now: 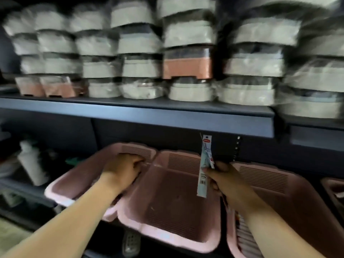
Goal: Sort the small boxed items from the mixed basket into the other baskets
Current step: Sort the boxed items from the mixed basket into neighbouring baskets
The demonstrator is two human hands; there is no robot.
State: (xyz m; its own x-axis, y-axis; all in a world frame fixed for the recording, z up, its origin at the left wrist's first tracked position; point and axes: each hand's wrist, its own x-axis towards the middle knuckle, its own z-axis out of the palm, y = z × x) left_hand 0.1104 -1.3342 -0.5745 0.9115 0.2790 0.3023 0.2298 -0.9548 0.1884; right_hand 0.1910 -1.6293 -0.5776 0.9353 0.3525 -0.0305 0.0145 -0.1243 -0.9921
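Observation:
Three pink baskets stand side by side on a dark shelf. My left hand (pixel 123 169) reaches down into the left basket (pixel 61 187) with its fingers curled; what it holds is hidden. The middle basket (pixel 167 237) shows a bare bottom. My right hand (pixel 226 180) pinches a few thin white boxed items (pixel 204 164) upright, above the gap between the middle basket and the right basket (pixel 279 181). More boxed items (pixel 241 231) lie along the right basket's near left wall.
A dark shelf board (pixel 167 116) juts out just above the baskets, loaded with stacks of wrapped grey and pink containers (pixel 141 58). A white bottle (pixel 31 162) stands at the left. Another pink basket's edge (pixel 333 190) shows at far right.

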